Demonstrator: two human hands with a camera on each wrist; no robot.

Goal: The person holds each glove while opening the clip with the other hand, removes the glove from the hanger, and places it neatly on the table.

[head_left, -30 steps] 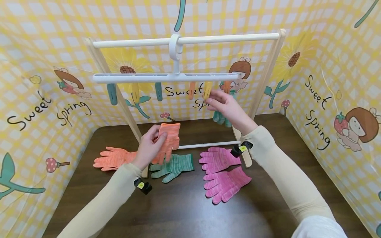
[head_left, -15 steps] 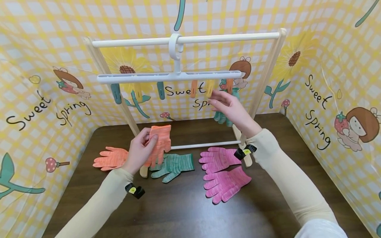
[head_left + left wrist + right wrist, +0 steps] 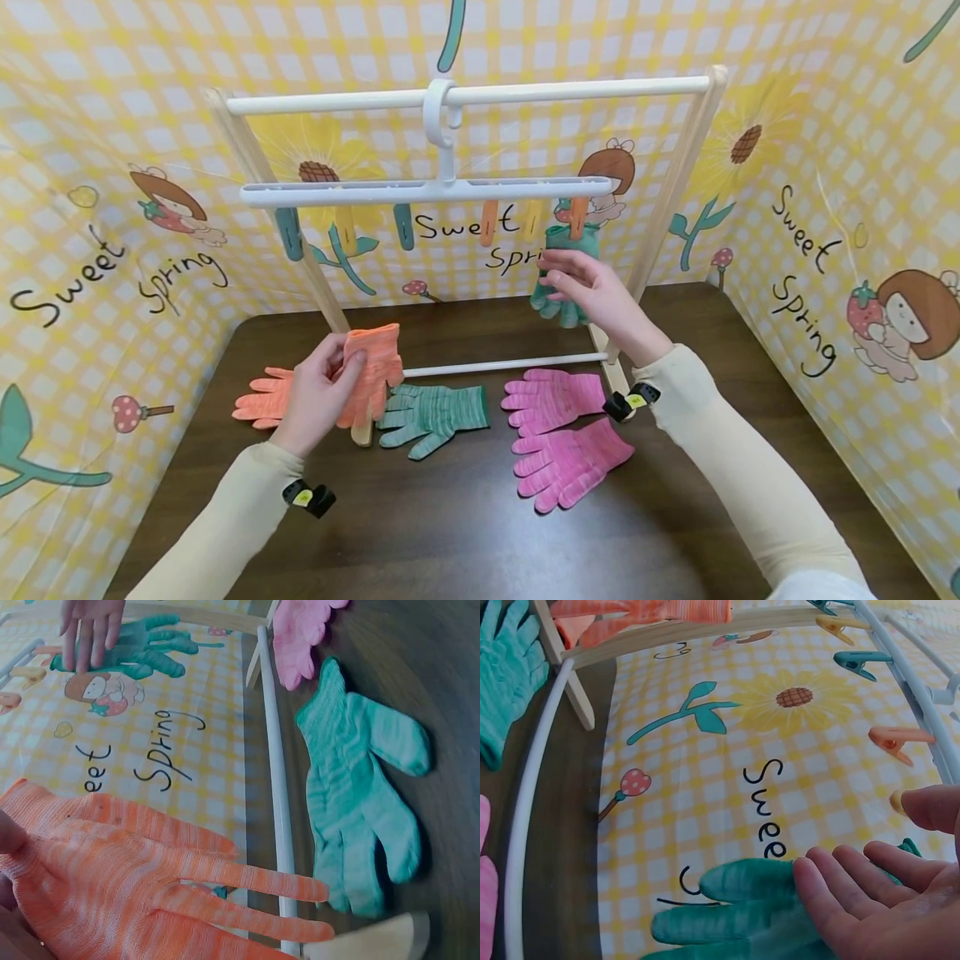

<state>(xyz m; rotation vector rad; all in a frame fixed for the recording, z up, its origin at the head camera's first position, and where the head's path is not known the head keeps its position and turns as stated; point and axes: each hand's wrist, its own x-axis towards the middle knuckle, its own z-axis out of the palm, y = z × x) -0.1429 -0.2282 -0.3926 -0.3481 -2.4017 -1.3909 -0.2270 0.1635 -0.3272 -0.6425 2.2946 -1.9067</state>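
Observation:
In the head view my left hand [image 3: 317, 396] pinches an orange knit glove [image 3: 373, 371] near its cuff, fingers hanging down, beside the rack's left leg. My right hand [image 3: 592, 292] holds nothing. Its loosely extended fingers lie in front of a green glove [image 3: 572, 238] that hangs from an orange clothespin [image 3: 578, 218]; whether they touch it I cannot tell. Above the fingertips a yellow clothespin [image 3: 533, 219] hangs from the white hanger [image 3: 352, 195]. In the right wrist view the right palm [image 3: 900, 915] shows, with the hanging green glove [image 3: 735, 922] beyond the fingertips.
Several more clothespins, one of them teal [image 3: 405, 227], line the hanger, hooked on the rack's white rod [image 3: 562, 88]. On the brown table [image 3: 420, 533] lie another orange glove [image 3: 259, 398], a green glove [image 3: 446, 415] and two pink gloves [image 3: 576, 467]. Patterned cloth walls surround it.
My left hand has carried the orange glove left and slightly down. The right hand has come off the yellow clothespin, moving right and down towards the hanging green glove. The hanger has shifted slightly right.

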